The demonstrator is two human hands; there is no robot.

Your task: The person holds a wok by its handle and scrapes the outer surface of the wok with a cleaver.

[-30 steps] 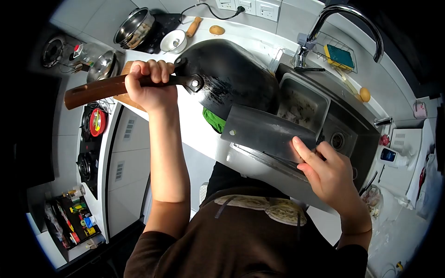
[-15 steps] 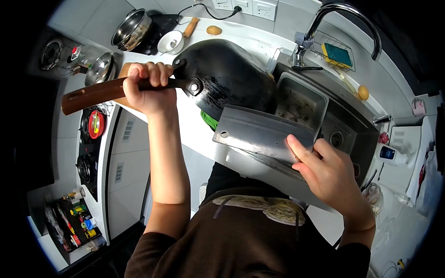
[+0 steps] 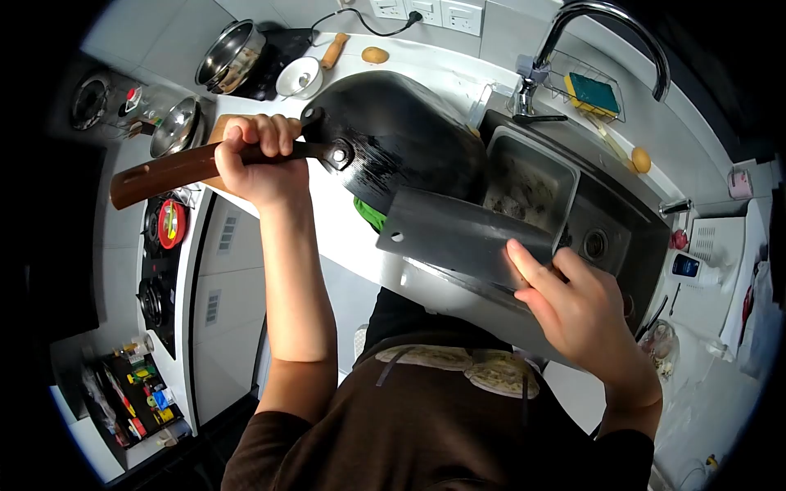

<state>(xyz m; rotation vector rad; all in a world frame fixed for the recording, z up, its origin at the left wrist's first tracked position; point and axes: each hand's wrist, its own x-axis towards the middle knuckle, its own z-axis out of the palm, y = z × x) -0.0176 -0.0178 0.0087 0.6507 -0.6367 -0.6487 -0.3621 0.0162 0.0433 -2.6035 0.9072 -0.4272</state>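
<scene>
My left hand (image 3: 264, 159) is wrapped round the wok's brown wooden handle (image 3: 164, 176). The black wok (image 3: 393, 135) is tipped on its side, its scratched outer surface facing me and its far side by the sink; its inside is hidden. In my right hand (image 3: 569, 303) is a cleaver (image 3: 463, 237), its broad grey blade held flat in front of the wok's lower edge, my index finger extended along it. The cleaver's handle is hidden in the palm. Beyond the blade, a grey metal basin (image 3: 536, 155) in the sink holds dark wet bits.
A faucet (image 3: 606, 16) arches over the sink (image 3: 630, 229). A sponge (image 3: 591, 94) lies in a wire rack. A white bowl (image 3: 300, 76), a potato (image 3: 375, 55) and a pot (image 3: 232, 53) stand behind the wok. Green cloth (image 3: 368, 213) shows under it.
The cleaver blade has tilted slightly and looks darker. A greyish clump shows in the basin near the wok's edge. Both hands keep their grip, almost in place.
</scene>
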